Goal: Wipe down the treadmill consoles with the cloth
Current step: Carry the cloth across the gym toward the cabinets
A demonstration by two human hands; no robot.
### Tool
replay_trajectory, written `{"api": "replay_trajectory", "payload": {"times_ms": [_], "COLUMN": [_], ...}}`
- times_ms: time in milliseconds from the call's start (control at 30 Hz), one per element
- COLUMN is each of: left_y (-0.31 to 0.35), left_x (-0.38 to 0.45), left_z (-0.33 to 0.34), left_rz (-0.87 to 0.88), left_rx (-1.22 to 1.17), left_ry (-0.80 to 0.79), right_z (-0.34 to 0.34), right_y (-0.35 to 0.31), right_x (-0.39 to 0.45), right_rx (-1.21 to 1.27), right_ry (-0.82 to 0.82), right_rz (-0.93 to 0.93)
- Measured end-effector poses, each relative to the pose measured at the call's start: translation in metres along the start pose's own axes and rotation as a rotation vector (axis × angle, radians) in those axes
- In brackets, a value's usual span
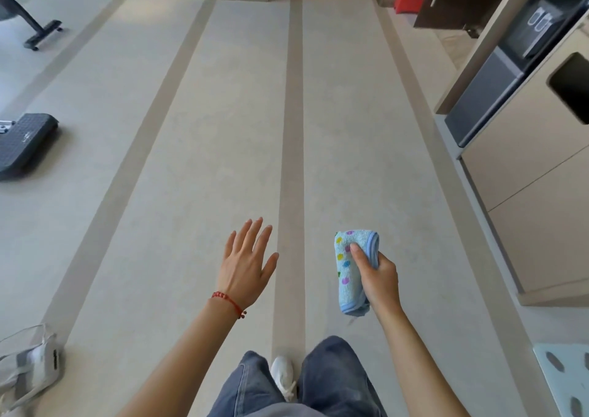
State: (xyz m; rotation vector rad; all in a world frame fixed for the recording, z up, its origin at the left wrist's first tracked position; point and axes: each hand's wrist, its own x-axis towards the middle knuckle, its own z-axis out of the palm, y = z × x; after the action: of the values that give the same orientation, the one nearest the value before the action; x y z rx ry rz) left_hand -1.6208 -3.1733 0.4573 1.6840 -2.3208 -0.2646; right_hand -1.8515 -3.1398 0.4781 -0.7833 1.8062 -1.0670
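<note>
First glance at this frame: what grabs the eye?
The right hand gripping a folded light-blue cloth with coloured dots, low and right of centre. Beside it the left hand, open with fingers spread, a red bracelet on its wrist, holding nothing. Both hang over pale floor with darker stripes; no treadmill console is in view.

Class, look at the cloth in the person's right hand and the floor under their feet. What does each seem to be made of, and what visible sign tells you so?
Cloth: looks like soft terry towelling, light blue with coloured dots and a stitched blue hem; its surface is fuzzy and looped, and it folds limply in the right hand.

Floor: probably smooth vinyl or polished tile, beige with darker stripes; it shows a faint sheen and light mottling, but the exact material is unclear.
</note>
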Motion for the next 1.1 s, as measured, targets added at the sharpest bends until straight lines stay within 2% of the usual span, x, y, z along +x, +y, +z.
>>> {"api": "replay_trajectory", "payload": {"times_ms": [333,733,1100], "left_y": [-0.034,-0.039,-0.058], "left_x": [0.191,0.427,0.651], "left_z": [0.030,0.032,0.056], "left_rz": [0.015,0.093,0.325], "left_rx": [-0.016,-0.014,-0.035], "left_ry": [-0.018,-0.020,-0.127], "right_z": [0.047,0.060,0.087], "right_y": [-0.069,-0.174,-0.234], "right_x": [0.183,0.377,0.535], "right_rx": [0.006,0.016,0.131], "right_ry": [-0.006,0.056,0.294], "right_rz": [0.000,0.011,0.091]}}
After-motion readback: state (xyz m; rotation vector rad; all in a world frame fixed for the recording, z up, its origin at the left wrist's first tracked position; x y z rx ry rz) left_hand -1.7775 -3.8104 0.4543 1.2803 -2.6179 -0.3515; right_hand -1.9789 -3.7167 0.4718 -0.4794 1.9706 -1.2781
